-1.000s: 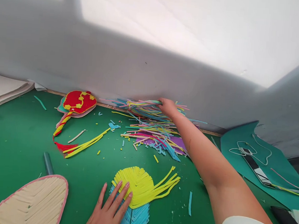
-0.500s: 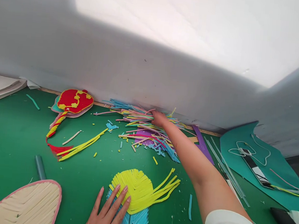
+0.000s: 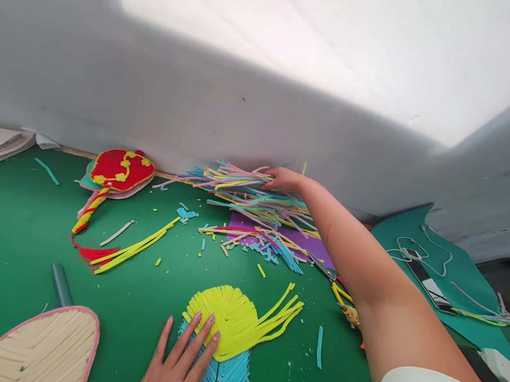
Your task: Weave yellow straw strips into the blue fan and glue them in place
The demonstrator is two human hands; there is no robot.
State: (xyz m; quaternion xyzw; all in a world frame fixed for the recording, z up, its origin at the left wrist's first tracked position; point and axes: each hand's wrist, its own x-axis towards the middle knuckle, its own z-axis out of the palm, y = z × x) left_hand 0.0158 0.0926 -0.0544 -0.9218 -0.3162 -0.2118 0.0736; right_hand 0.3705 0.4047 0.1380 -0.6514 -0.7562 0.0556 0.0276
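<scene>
My left hand (image 3: 183, 353) lies flat with fingers spread on a leaf-shaped piece made of blue pipe cleaners (image 3: 234, 375) below and yellow pipe cleaners (image 3: 229, 324) above. The loose yellow ends fan out to the right. At the foot of the wall, my right hand (image 3: 282, 180) closes round the right end of a bunch of coloured pipe cleaners (image 3: 233, 177), which looks raised off the pile (image 3: 263, 203). Its fingertips are partly hidden by the strands.
Scissors (image 3: 326, 270) lie beside my right forearm. A purple sheet (image 3: 239, 222) sits under the pile, with blue offcuts around. A red fan (image 3: 126, 169) with a tassel and a cream fan (image 3: 37, 350) are at left. A phone (image 3: 428, 281) rests on a teal sheet (image 3: 393, 231) at right.
My right hand has moved slightly up and right, raising part of the pile. The scissors have come into sight beside my forearm. My left hand stays on the yellow and blue piece.
</scene>
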